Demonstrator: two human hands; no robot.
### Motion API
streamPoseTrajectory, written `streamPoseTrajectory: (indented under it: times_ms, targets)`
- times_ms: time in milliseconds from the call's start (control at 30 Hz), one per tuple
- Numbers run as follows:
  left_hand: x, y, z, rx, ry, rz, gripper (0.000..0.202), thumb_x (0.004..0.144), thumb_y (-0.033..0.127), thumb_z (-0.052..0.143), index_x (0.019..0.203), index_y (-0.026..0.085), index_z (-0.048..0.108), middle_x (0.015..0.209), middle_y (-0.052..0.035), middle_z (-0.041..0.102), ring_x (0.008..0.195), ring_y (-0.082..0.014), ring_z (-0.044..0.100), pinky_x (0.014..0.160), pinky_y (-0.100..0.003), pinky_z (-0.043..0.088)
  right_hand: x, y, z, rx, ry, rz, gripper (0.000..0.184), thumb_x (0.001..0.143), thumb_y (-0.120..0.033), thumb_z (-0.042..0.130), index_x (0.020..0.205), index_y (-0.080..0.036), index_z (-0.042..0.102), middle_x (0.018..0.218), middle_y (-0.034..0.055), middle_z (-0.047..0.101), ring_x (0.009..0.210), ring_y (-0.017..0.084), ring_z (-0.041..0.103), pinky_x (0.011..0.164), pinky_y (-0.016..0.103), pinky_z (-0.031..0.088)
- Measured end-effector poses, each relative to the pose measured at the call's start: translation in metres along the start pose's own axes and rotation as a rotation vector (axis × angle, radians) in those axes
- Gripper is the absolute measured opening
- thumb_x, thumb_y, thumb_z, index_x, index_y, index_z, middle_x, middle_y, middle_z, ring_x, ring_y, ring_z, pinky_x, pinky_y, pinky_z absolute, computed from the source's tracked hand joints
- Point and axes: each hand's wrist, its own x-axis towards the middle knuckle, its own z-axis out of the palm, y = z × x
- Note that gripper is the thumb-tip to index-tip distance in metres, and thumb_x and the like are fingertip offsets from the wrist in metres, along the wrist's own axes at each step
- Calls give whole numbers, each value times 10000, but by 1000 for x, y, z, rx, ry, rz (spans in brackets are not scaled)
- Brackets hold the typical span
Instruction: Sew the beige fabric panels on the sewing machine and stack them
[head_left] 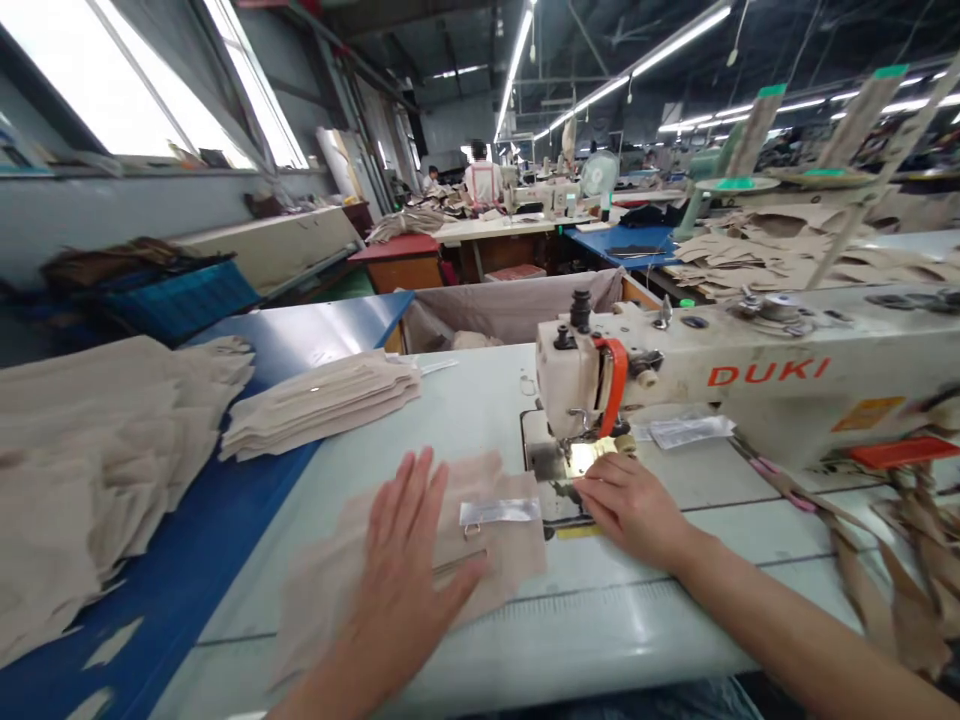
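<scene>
My left hand [405,560] lies flat with fingers stretched on a beige fabric piece [517,580], which is partly blurred. A shiny clear strip [501,511] and a small metal ring [472,531] rest on that fabric beside my thumb. My right hand [637,505] is at the sewing machine's [577,390] needle area, its fingers pressed together near the lit presser foot [589,458]. Whatever those fingertips pinch, if anything, is hidden. Another clear strip [694,431] lies behind the right hand, under the machine arm.
Beige fabric stacks [322,400] and a larger pile [90,460] lie on the blue table [247,540] at left. Scissors [780,480] and brown straps [862,570] lie at right. A cloth-lined bin [517,305] stands behind the machine; a person [482,180] is farther back.
</scene>
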Motion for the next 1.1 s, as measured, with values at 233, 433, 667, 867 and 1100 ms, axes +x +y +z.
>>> streamPoseTrajectory:
  times_ms: [233,433,667,867,1100]
  targets:
    - [-97,-25,-18,-101,-490,68,742,719,212,553,1424,387,400,1421,26,513,1275,-240,511,1066,-382,407,-4,-5,-3,-31,-29,5,228,947,-176,466,960,-162,693,894,94,686,884,210,607,809,365,519]
    - [6,-106,-88,185,19,-460,392,910,274,345,1040,188,705,884,-78,754,792,-276,708,703,-365,576,-8,-1,2,-55,-43,-4,260,962,-228,440,971,-191,697,916,79,698,882,198,638,818,336,530]
    - [138,-171,-75,297,8,-436,321,992,240,403,1273,151,529,1295,-107,570,1165,-227,561,990,-429,454,-13,9,7,-132,31,-97,289,978,-347,432,983,-230,697,925,44,714,852,182,667,782,287,536]
    - [108,-187,2,307,-113,-458,319,917,325,588,1194,168,578,1251,-99,589,1101,-247,591,923,-475,495,-6,14,6,-191,126,-233,299,969,-362,426,940,-256,704,866,18,735,766,168,686,702,262,544]
    - [17,-182,-42,398,16,-532,506,920,283,460,1403,141,405,1514,-178,359,1420,-310,276,1134,-537,235,-13,26,12,-201,126,-315,268,946,-365,461,961,-269,711,878,5,740,767,171,690,671,265,538]
